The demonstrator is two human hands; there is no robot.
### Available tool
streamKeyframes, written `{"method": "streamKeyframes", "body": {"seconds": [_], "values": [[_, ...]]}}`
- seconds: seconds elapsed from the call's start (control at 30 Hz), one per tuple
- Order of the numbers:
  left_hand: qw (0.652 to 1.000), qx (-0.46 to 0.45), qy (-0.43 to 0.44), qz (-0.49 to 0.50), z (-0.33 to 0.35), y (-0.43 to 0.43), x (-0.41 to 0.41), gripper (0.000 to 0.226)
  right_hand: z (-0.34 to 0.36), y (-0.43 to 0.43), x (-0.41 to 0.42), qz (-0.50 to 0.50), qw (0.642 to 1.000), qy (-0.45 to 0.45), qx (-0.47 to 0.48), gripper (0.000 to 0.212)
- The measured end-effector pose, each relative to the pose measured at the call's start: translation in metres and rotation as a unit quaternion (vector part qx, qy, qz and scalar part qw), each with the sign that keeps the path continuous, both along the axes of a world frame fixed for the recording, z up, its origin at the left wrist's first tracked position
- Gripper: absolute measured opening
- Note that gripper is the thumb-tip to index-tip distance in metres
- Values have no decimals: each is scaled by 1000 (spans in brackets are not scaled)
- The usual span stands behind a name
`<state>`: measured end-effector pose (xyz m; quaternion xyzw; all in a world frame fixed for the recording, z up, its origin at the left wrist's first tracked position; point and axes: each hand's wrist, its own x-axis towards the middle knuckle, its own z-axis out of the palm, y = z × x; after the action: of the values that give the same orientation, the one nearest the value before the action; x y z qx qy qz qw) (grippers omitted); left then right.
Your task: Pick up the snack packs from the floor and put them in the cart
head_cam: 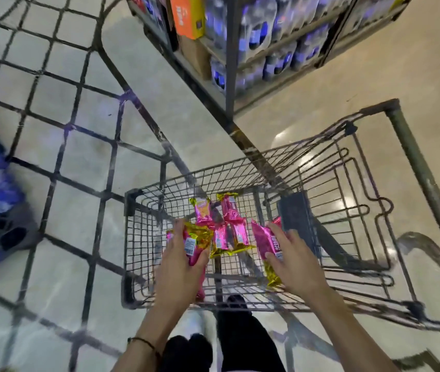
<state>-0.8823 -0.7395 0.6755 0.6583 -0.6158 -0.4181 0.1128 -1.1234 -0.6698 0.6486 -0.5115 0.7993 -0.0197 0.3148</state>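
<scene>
- Inside the wire cart [240, 170], at 6 o'clock of my view: my left hand [178, 267] is curled round a pink pack [195, 244], thumb on the near edge.
- My right hand [294, 261] pinches a second pack [263, 240] across its width, fingers over the face.
- Loose packs [203, 212] lie overlapping on the basket bottom, toward 12 o'clock of both hands.
- Material: glossy pink film with crimped gold ends; flat, oblong, pillow-shaped.
- Cart: thin steel mesh, worn grey, with a solid dark flap at 3 o'clock of the packs.
- Handling, my judgement: light, soft, slick film, and the contents are likely brittle. Take hold mid-body rather than at the crimps, grip gently, and lay each one flat.
</scene>
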Motion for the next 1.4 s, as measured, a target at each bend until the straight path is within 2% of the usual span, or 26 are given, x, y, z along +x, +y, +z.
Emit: {"method": "streamKeyframes", "body": {"seconds": [0.2,0.3,0.47,0.57,0.73,0.9,1.07,1.3,1.4], "values": [[993,105,14,58,-90,-31,-24,80,-70,-33,-12,-16,999,-8,31,66],[988,128,20,87,-152,-46,-27,93,-119,-53,-15,-32,998,-6,45,63],[987,135,-18,82,-234,-68,-44,81,-213,-79,-14,-49,997,15,57,64],[988,137,-29,56,-277,-77,-54,88,-263,-89,-14,-47,997,29,57,64],[987,128,-70,69,-334,-75,-56,101,-322,-93,-15,-65,993,52,80,68],[989,116,-55,72,-349,-67,-51,96,-350,-89,-20,-72,993,45,79,67],[992,112,-26,56,-336,-62,-49,96,-351,-86,-28,-93,993,20,70,72],[993,114,-25,27,-300,-61,-52,84,-315,-78,-25,-70,995,10,66,70],[995,98,-30,17,-278,-61,-48,75,-289,-74,-19,-59,996,17,62,61]]}}
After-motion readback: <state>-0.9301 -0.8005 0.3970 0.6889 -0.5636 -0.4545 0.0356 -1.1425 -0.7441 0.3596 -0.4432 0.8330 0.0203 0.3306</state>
